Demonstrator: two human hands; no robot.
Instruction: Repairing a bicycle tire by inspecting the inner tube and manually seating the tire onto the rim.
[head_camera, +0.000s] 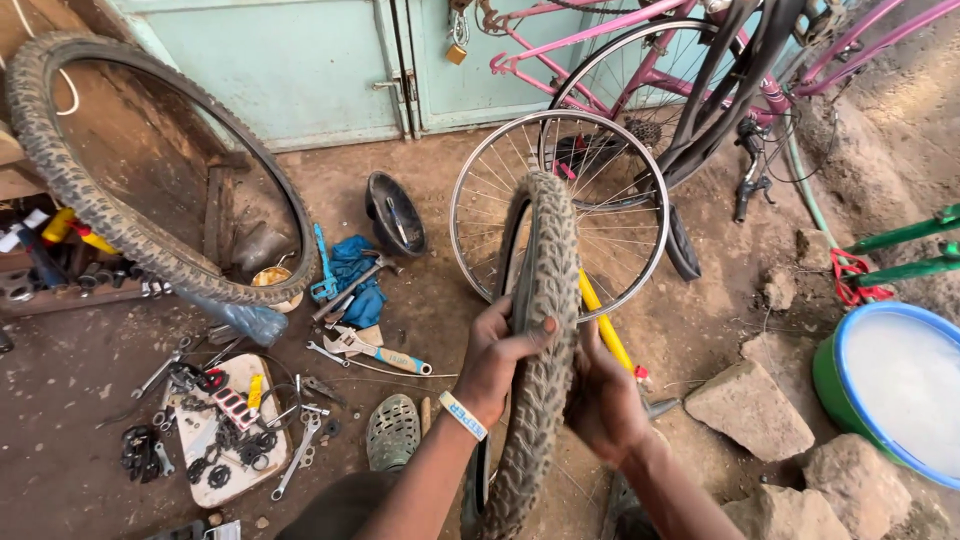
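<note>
A knobbly grey bicycle tyre (547, 300) stands upright in front of me, edge-on to the camera. My left hand (497, 358) grips its left side, thumb across the tread; a white band sits on that wrist. My right hand (603, 400) holds the tyre's right side. Behind the tyre a bare spoked wheel rim (470, 182) stands upright, and a yellow bar (604, 325) slants down behind my right hand.
Another tyre (60, 180) leans at the left. Wrenches (380, 352), small parts and a blue cloth (355, 262) litter the dirt floor. A black bowl (395, 212) lies by the pale green doors. Pink bicycle (600, 30) behind, stones (750, 410) and a basin of soapy water (895, 385) right.
</note>
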